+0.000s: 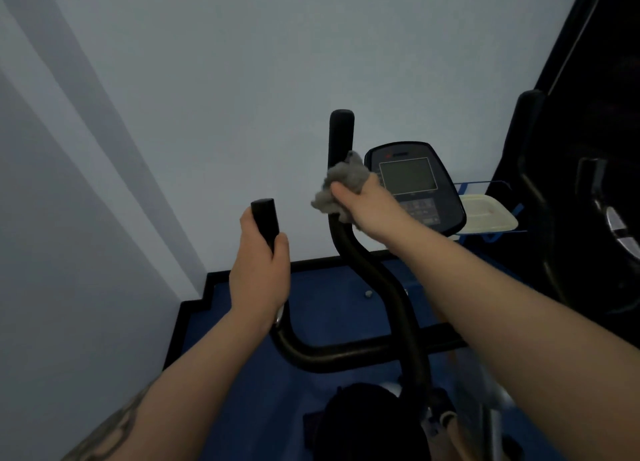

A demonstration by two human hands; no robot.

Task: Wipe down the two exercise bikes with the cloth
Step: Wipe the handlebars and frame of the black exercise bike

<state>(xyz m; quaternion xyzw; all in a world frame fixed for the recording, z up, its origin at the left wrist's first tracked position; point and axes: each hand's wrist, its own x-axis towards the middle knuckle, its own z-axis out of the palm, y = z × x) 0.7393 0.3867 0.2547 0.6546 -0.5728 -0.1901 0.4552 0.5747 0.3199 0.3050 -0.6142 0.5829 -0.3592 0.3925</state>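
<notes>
Fingers of right hand (367, 206) clamp cloth (341, 180) around handlebar (367, 270); left hand (259, 270) wrapped round grip (265, 220).

Both bare forearms are extending forward and upward from the lower edge of the view. The left hand (258, 270) is closing its grip around the end of a handlebar (265, 220), thumb on the right side. The right hand (369, 207), higher and farther forward, is clenching a cloth (341, 187) against another handlebar. The left forearm is showing a tattoo near the elbow.
</notes>
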